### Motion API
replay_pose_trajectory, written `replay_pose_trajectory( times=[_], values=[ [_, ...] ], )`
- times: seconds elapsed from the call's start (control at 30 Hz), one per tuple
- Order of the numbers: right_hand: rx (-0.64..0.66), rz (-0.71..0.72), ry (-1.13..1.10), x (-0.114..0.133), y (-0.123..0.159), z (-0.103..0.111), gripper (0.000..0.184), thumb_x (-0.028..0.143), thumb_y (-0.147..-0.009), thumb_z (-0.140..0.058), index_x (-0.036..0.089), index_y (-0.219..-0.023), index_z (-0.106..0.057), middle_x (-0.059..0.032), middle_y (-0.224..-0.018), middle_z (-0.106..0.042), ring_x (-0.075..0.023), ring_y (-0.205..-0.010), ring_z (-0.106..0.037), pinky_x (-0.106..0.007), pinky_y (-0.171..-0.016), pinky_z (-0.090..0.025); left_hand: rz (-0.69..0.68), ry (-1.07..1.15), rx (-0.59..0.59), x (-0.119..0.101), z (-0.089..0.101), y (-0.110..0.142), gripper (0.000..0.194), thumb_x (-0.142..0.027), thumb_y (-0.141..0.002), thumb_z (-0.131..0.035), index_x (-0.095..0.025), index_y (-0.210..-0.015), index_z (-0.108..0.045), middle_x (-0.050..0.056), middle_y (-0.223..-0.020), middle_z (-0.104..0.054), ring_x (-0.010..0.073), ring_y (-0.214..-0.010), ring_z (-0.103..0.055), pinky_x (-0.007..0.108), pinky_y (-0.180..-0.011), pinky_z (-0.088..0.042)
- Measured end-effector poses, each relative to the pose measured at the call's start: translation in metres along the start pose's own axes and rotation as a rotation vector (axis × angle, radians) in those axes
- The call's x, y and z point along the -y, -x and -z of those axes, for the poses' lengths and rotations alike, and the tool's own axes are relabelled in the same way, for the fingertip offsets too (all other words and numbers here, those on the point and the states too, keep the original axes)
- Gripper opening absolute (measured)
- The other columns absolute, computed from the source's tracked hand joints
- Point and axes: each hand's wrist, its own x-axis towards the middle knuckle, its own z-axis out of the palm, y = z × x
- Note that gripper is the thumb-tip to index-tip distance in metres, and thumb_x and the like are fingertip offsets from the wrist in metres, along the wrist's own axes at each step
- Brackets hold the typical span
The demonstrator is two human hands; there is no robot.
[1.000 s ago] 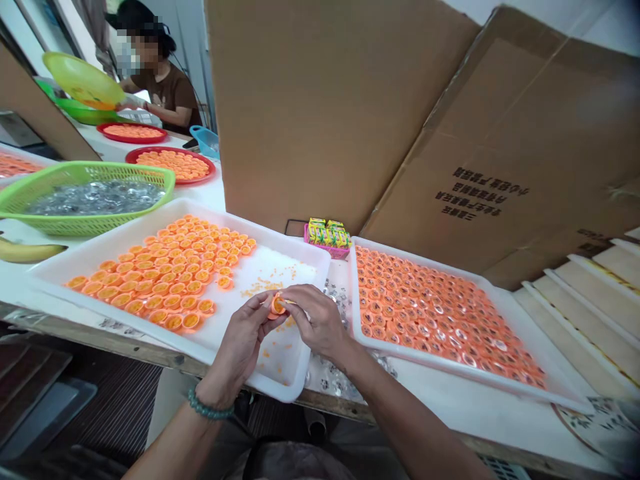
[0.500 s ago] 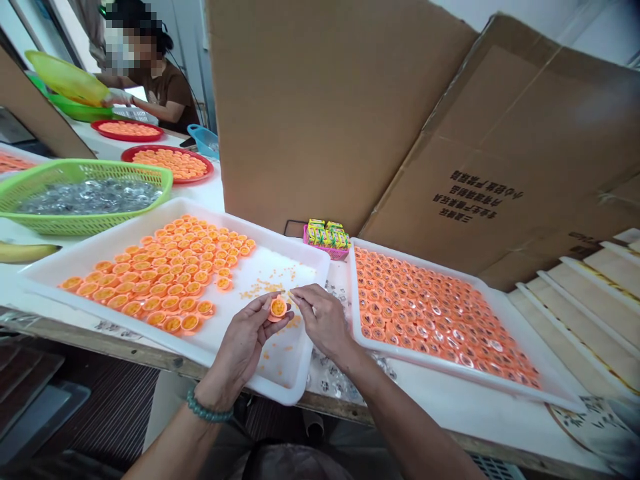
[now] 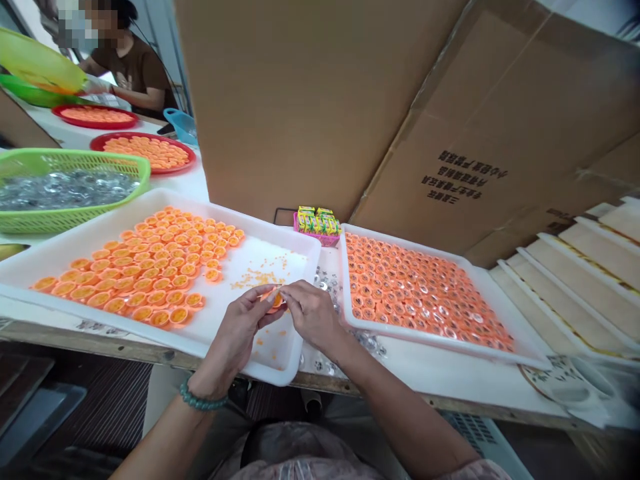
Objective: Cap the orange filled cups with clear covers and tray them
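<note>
Between the fingertips of my left hand [image 3: 245, 320] is a small round orange cup [image 3: 273, 298]. My right hand [image 3: 311, 315] is closed in a pinch at the cup's right edge; what its fingertips grip, if anything, is too small to make out. Both hands are over the right end of a white tray [image 3: 280, 377]. Many like orange cups [image 3: 150, 267] with yellow-orange insides lie in its left part. Tiny orange bits [image 3: 260, 277] are scattered on the tray floor behind my hands.
At right, a second white tray [image 3: 344, 280] holds rows of orange cups with clear, printed tops. Loose clear discs [image 3: 327, 283] lie between the trays. A pink basket [image 3: 325, 239] of yellow-green packets stands behind. Far left are a green basket [image 3: 100, 217], red plates [image 3: 185, 163] and a co-worker [image 3: 143, 73].
My right hand has moved back against the orange cup, after being slightly apart from it. The cup has tilted in my left fingers. The whole view has shifted right.
</note>
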Motion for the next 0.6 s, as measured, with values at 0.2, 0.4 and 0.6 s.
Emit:
replay_pose_trajectory(
  times=[0.2, 0.4, 0.6],
  values=[
    [-0.079, -0.195, 0.114, -0.025, 0.025, 0.022, 0.02, 0.018, -0.09, -0.046, 0.018, -0.097, -0.065, -0.0054, -0.096, -0.068, -0.0162, -0.087, -0.062, -0.027, -0.078, -0.048, -0.048, -0.182, -0.128, 0.005, 0.001, -0.003, 0.035, -0.032, -0.059, -0.079, -0.015, -0.087, -0.067, 0.002, -0.079, -0.067, 0.0152, -0.073, -0.062, 0.027, -0.073, -0.047],
    [0.253, -0.306, 0.314, -0.035, 0.08, 0.036, 0.019, 0.012, -0.088, -0.047, 0.016, -0.083, -0.064, -0.0065, -0.081, -0.065, -0.0177, -0.079, -0.059, -0.028, -0.073, -0.046, -0.06, -0.302, -0.133, 0.006, 0.002, -0.004, 0.039, -0.038, -0.058, -0.078, -0.015, -0.088, -0.068, 0.003, -0.078, -0.067, 0.0153, -0.072, -0.058, 0.024, -0.063, -0.043],
    [0.463, -0.185, 0.409, -0.039, 0.094, 0.019, 0.012, 0.011, -0.079, -0.059, 0.014, -0.09, -0.061, -0.0088, -0.088, -0.061, -0.0223, -0.089, -0.052, -0.033, -0.079, -0.042, -0.017, -0.22, -0.113, 0.005, 0.0, -0.004, 0.039, -0.035, -0.059, -0.078, -0.014, -0.09, -0.066, 0.003, -0.074, -0.067, 0.0166, -0.072, -0.062, 0.03, -0.072, -0.049]
  ],
)
